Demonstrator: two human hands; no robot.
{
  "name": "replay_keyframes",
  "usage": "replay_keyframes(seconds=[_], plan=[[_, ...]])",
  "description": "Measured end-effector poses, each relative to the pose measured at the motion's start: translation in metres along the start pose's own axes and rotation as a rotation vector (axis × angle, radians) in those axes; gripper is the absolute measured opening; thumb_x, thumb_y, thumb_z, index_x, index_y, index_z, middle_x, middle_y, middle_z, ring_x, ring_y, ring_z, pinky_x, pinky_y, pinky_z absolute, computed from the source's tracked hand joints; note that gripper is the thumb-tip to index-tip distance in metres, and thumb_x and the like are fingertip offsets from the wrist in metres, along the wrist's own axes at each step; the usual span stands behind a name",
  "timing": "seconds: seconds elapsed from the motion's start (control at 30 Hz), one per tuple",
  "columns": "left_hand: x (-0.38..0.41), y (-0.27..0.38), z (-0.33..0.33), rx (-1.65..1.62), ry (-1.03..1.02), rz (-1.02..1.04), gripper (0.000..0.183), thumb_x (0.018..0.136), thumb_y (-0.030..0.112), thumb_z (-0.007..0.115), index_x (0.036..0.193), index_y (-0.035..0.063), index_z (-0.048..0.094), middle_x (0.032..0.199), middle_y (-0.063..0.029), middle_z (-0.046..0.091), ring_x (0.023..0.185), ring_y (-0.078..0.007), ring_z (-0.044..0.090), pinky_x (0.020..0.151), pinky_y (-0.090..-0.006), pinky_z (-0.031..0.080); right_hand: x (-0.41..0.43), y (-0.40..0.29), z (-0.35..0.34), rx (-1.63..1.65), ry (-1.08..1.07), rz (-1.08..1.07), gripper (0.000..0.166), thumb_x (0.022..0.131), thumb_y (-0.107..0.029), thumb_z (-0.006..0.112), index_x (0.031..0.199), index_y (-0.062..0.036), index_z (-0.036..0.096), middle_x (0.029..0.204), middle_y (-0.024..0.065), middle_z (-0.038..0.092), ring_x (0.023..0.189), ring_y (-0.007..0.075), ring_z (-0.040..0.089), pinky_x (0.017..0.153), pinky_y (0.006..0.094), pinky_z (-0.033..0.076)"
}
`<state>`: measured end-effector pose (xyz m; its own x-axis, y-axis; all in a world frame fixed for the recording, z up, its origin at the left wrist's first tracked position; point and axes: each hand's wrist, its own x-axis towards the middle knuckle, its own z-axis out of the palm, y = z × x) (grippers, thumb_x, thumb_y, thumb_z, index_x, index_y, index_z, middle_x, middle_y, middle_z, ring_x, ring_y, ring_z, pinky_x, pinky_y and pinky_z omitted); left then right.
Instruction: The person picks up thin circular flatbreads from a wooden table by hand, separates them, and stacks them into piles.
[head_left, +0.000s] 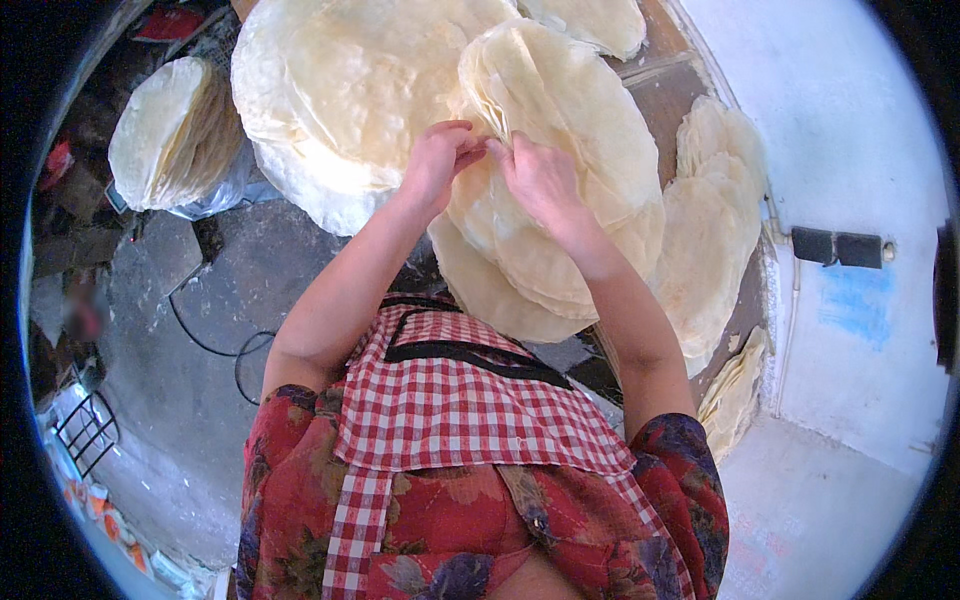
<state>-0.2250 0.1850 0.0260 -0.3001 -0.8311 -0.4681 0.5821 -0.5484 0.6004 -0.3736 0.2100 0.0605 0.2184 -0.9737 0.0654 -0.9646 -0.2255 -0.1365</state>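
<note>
Before me lie stacks of large, thin, pale flatbread sheets. My right hand (541, 178) grips the near left edge of a folded stack of flatbreads (570, 112), where several layers fan apart. Close beside it, my left hand (441, 161) has its fingers bent at the same edge, fingertips almost meeting those of the right. Whether the left fingers pinch a sheet is hidden. Under the left hand spreads a wide round pile of flatbreads (352, 97). More round sheets (502, 292) lie below the folded stack, overhanging towards my checked apron (480, 405).
Folded flatbreads (709, 247) lie along the right side of the wooden table (660, 112), beside a white wall (840, 150). Another folded stack (169, 135) stands at the left on plastic. A black cable (199, 341) curls over the grey floor (165, 420).
</note>
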Motion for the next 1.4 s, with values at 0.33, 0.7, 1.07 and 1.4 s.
replay_keyframes(seconds=[0.33, 0.7, 1.07, 1.4], plan=[[0.038, -0.038, 0.014, 0.035, -0.063, -0.148, 0.056, 0.075, -0.001, 0.049, 0.129, -0.0028, 0.038, 0.115, -0.0143, 0.055, 0.099, -0.0258, 0.058, 0.086, -0.0372, 0.047, 0.016, 0.057, -0.028, -0.047, 0.004, 0.2, 0.016, 0.081, -0.016, 0.056, 0.09, -0.0019, 0.058, 0.074, 0.0177, 0.062, 0.076, 0.033, 0.062, 0.065, 0.0424, 0.047], [0.012, -0.036, 0.013, 0.067, -0.088, -0.14, 0.05, 0.077, 0.001, 0.05, 0.127, -0.0054, 0.042, 0.112, -0.0145, 0.056, 0.101, -0.0268, 0.058, 0.089, -0.035, 0.047, -0.002, 0.139, -0.303, -0.024, 0.236, 0.344, 0.026, 0.092, -0.021, 0.05, 0.11, -0.0023, 0.057, 0.091, 0.0107, 0.066, 0.077, 0.0159, 0.063, 0.068, 0.029, 0.048], [-0.055, -0.059, -0.013, 0.324, -0.057, -0.194, 0.039, 0.08, -0.001, 0.049, 0.118, -0.0098, 0.05, 0.109, -0.015, 0.06, 0.097, -0.0221, 0.06, 0.086, -0.0315, 0.049, -0.107, 0.007, 0.021, -0.322, 0.034, -0.082, 0.028, 0.069, -0.008, 0.055, 0.094, 0.004, 0.053, 0.073, 0.0148, 0.059, 0.062, 0.0222, 0.063, 0.046, 0.0324, 0.049], [-0.041, -0.062, -0.001, 0.009, -0.303, -0.293, 0.056, 0.071, -0.002, 0.048, 0.126, -0.0055, 0.037, 0.114, -0.0173, 0.057, 0.094, -0.0227, 0.062, 0.079, -0.0335, 0.05, -0.12, 0.01, -0.013, -0.057, -0.02, 0.04, 0.014, 0.079, -0.011, 0.053, 0.09, -0.0026, 0.053, 0.071, 0.0151, 0.061, 0.057, 0.0322, 0.06, 0.049, 0.0404, 0.047]])
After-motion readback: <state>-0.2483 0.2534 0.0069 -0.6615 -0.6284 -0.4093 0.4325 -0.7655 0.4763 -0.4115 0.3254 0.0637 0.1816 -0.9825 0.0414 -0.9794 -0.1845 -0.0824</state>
